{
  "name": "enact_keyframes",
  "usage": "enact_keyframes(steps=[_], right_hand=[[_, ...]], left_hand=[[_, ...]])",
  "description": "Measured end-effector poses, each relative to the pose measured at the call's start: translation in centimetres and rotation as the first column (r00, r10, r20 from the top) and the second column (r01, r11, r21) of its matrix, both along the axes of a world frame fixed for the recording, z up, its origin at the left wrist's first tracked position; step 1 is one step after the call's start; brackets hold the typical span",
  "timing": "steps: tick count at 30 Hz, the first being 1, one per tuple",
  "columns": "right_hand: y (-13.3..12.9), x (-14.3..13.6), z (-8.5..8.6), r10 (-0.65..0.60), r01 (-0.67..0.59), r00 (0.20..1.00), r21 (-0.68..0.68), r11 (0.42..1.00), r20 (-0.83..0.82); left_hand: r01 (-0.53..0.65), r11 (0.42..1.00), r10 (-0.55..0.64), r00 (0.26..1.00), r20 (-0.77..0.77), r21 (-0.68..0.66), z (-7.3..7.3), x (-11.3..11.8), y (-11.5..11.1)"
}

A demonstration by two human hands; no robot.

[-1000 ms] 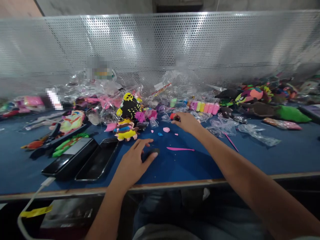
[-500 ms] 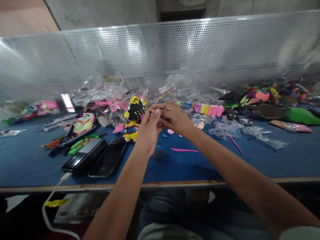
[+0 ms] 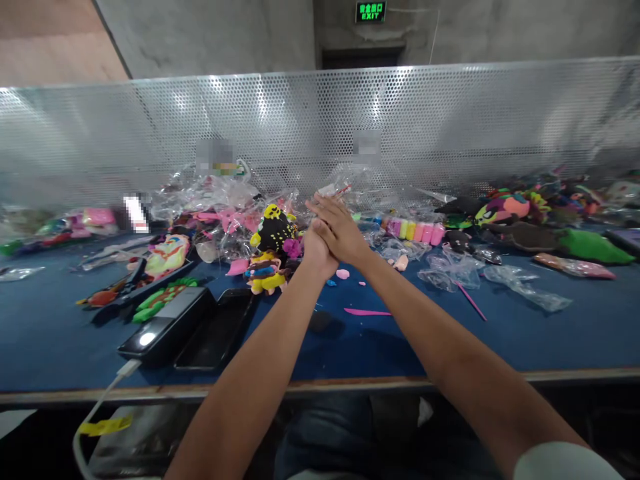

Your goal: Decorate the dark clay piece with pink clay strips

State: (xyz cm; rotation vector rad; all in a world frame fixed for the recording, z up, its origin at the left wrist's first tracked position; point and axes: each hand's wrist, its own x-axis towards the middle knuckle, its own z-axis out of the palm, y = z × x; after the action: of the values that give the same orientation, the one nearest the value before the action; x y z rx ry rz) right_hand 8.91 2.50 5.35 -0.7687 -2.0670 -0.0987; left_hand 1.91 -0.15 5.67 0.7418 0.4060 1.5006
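Note:
My right hand (image 3: 341, 230) lies across my left hand (image 3: 320, 255), palm to palm, above the blue table. The right fingers are stretched out and close together, pointing up and left. Most of the left fingers are hidden under the right hand. Whatever may be between the palms cannot be seen. Just left of my hands stand a black clay figure with yellow spots (image 3: 274, 230) and a magenta flower-like piece (image 3: 293, 248). Below them on the table are a pink clay lump (image 3: 343, 274), a small blue bit (image 3: 331, 283) and a pink plastic clay knife (image 3: 367, 312).
A black power bank (image 3: 167, 323) with a white cable stands beside a phone (image 3: 215, 333) at the left front. Several coloured clay blocks (image 3: 415, 231) lie behind my right forearm. Clear plastic bags (image 3: 450, 270) and clay figures spread right. A perforated metal screen (image 3: 300, 120) closes the back.
My fingers were curled around each other at the fingertips; now the right hand lies flat across the left. The view has tilted up, bringing an exit sign into sight.

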Motion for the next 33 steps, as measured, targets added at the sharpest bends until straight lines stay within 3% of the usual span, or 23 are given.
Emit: enact_keyframes(steps=[5,9,11,15,21,24,29,31,33], right_hand=[[-2.9,-1.4,-1.3,0.098,-0.098,0.993,0.008,0.995,0.059],[-3.5,-1.3,-0.2,0.044,-0.043,0.999,0.038,0.998,-0.013],[-2.6,-0.5,0.4,-0.009,0.009,1.000,0.038,0.999,-0.015],[-0.7,0.5,0.5,-0.029,0.027,0.990,0.017,0.999,0.141],[-1.4,-0.8,-1.3,0.152,-0.150,0.965,-0.026,0.988,0.214],[-1.7,-1.2,-1.7,0.062,-0.062,0.991,-0.003,0.998,0.116],[-0.6,0.3,-1.7,-0.207,0.207,0.976,-0.003,0.978,-0.066],[0.0,1.1,-1.4,-0.204,0.209,0.973,0.034,0.977,-0.107],[0.3,1.6,-0.8,-0.156,0.170,0.975,0.081,0.982,-0.159]], left_hand=[[-0.113,0.992,0.118,0.985,-0.129,0.047,0.1,-1.3,0.2],[-0.049,0.998,0.056,0.977,-0.207,0.039,-0.5,-0.1,-1.2],[0.046,0.998,-0.039,0.982,-0.183,0.032,-0.6,0.6,-1.7],[0.157,0.986,-0.154,0.986,-0.057,0.052,-0.3,0.1,-1.0],[0.039,0.996,-0.043,0.998,0.049,0.080,-0.7,-2.5,0.9],[0.055,0.997,-0.058,0.997,0.048,0.052,-1.2,-1.6,0.6],[0.288,0.957,-0.287,0.957,0.046,-0.038,-2.1,0.9,-0.3],[0.286,0.951,-0.286,0.958,0.020,-0.119,-2.2,1.0,-0.2],[0.186,0.964,-0.187,0.982,0.013,-0.192,-2.0,0.5,0.3]])
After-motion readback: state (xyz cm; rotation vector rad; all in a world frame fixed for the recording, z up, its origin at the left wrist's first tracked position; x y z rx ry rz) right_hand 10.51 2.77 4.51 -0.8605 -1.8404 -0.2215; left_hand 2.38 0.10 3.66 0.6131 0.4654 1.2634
